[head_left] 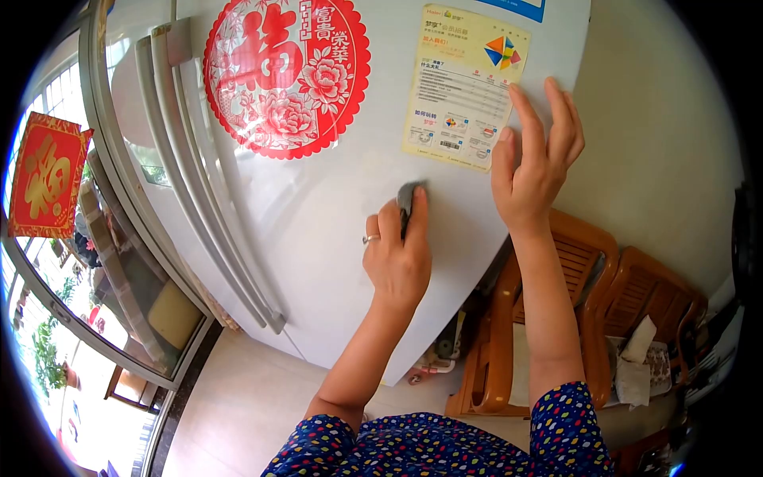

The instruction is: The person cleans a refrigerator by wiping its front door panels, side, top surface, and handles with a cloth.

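My left hand (399,258) is closed around a small grey cloth (410,192), pressed against the white front of the refrigerator (334,215). Most of the cloth is hidden by the fingers, and a ring shows on one of them. Higher and to the right, my right hand (540,147) is open, its fingers spread near the refrigerator's right edge. Its index fingertip and thumb meet the right side of a yellowish printed leaflet (457,91) stuck on the door. Left of the leaflet is a round red-and-white paper decoration (286,75).
Long door handles (203,191) run down the refrigerator's left part. To the left stands a glass sliding door (119,262) with a red hanging ornament (49,176). Wooden chairs (572,294) stand along the wall at right, above a pale tiled floor (246,397).
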Tool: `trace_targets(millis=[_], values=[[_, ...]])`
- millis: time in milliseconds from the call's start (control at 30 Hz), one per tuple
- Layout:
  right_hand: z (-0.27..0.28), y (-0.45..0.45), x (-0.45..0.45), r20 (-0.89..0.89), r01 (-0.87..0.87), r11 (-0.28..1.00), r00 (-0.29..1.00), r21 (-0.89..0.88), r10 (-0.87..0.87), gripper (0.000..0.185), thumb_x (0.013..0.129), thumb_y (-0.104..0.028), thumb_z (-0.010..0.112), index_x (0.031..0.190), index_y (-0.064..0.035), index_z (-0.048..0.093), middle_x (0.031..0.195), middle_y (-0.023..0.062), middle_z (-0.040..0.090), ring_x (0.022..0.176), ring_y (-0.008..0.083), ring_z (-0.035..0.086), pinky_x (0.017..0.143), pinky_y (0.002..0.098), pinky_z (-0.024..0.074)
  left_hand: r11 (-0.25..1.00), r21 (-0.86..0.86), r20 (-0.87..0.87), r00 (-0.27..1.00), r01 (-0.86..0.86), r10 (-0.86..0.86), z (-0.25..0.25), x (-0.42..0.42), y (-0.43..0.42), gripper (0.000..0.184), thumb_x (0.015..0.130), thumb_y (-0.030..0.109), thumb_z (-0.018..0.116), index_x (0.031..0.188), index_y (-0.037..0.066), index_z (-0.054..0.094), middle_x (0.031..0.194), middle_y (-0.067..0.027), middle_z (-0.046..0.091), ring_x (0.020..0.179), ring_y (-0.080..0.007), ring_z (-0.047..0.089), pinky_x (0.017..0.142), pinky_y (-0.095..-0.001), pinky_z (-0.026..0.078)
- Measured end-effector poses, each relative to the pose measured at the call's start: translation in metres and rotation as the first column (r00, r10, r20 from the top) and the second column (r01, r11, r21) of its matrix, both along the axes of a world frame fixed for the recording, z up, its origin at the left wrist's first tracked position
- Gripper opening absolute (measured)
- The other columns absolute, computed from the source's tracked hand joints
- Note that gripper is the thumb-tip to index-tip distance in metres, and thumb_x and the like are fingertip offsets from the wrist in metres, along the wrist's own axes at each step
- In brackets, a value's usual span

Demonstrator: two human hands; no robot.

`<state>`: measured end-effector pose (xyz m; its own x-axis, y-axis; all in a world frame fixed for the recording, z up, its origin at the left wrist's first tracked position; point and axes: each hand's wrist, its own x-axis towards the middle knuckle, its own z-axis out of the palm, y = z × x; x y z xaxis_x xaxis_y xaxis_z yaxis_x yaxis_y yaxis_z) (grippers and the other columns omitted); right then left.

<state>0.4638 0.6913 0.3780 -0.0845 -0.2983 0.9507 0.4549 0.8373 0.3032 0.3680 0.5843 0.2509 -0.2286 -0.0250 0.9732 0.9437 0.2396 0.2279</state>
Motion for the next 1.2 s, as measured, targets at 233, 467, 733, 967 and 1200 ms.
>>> trace_targets(millis=[233,467,733,967,1200], values=[[0.001,-0.002,0.002,0.001,-0.002,1.000,1.000,0.012,0.002,0.044,0.087,-0.006,0.057,0.130,-0.0096,0.065,0.149,0.0162,0.043,0.135,0.0377,0.036,0.112,0.0479,0.0335,1.000,-0.019,0.034,0.999,-0.021,0.022,-0.002,-0.006,-0.008,0.047,0.071,-0.008,0.067,0.114,0.008,0.075,0.098,-0.0084,0.056,0.080,-0.0284,0.060,0.056,-0.0331,0.053],[0.000,-0.001,0.003,0.019,0.019,1.000,1.000,0.023,-0.020,0.044,0.088,-0.006,0.056,0.131,-0.0086,0.063,0.150,0.0160,0.041,0.136,0.0373,0.035,0.112,0.0484,0.0328,0.995,0.022,0.077,0.993,-0.093,0.091,-0.018,-0.019,-0.008,0.043,0.073,-0.009,0.067,0.113,0.006,0.076,0.094,-0.0088,0.056,0.078,-0.0269,0.058,0.057,-0.0329,0.052],[0.001,-0.004,0.004,0.020,0.026,1.000,0.999,0.016,-0.027,0.044,0.088,-0.006,0.055,0.132,-0.0085,0.063,0.150,0.0162,0.041,0.136,0.0375,0.035,0.112,0.0485,0.0319,0.997,0.002,0.061,0.995,-0.073,0.073,-0.028,-0.019,-0.011,0.041,0.076,-0.010,0.067,0.115,0.003,0.074,0.094,-0.0096,0.055,0.079,-0.0270,0.057,0.058,-0.0337,0.050],[0.002,-0.002,0.005,0.019,0.009,0.999,1.000,0.031,-0.010,0.044,0.089,-0.007,0.055,0.132,-0.0086,0.063,0.150,0.0163,0.041,0.136,0.0371,0.035,0.112,0.0481,0.0319,0.997,-0.049,0.108,0.992,-0.060,0.065,-0.027,-0.014,-0.013,0.037,0.077,-0.009,0.068,0.111,0.003,0.075,0.092,-0.0095,0.056,0.079,-0.0277,0.061,0.060,-0.0333,0.051],[0.001,-0.003,0.004,0.018,0.025,1.000,1.000,0.019,-0.025,0.044,0.089,-0.008,0.056,0.131,-0.0083,0.063,0.150,0.0164,0.041,0.136,0.0372,0.034,0.112,0.0482,0.0318,0.997,0.023,0.122,0.990,-0.068,0.065,-0.007,-0.027,-0.013,0.041,0.077,-0.010,0.067,0.114,0.006,0.075,0.095,-0.0100,0.057,0.080,-0.0290,0.061,0.061,-0.0359,0.052]])
